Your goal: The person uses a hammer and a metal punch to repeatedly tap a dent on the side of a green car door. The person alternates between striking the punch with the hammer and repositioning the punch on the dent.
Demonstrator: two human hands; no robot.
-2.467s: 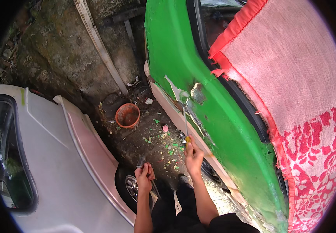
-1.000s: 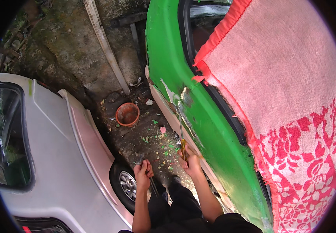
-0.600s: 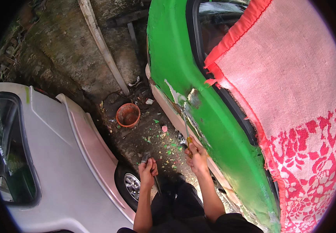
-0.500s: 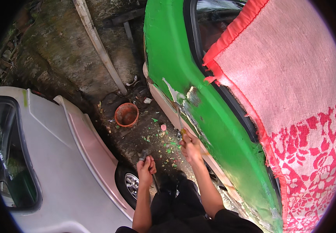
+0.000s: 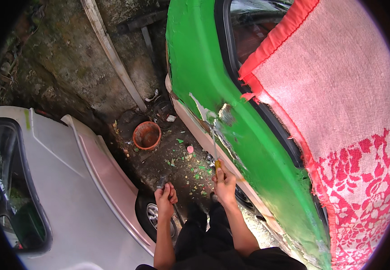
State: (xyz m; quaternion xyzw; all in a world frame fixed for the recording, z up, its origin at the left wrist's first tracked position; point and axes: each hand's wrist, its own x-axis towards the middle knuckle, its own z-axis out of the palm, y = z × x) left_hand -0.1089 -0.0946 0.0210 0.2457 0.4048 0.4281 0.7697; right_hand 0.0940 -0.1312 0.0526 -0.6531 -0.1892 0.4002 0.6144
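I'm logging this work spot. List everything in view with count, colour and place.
Screwdriver: 1, yellow handle, right hand
Tool: 1, grey, left hand
Green car: 1, green, right
Towel: 1, pink and red, on green car
Grey car: 1, mostly grey, left
Tyres: 2, black, one per car
Pot: 1, orange, on ground
Chips: many, green and pale, on ground
Round piece: 1, pink, by chips
Plank: 1, whitish, upper left
Wall: 1, brown, upper left
Trousers: 1 pair, black, bottom
Left hand: 1, bare, lower middle
Right hand: 1, bare, lower middle
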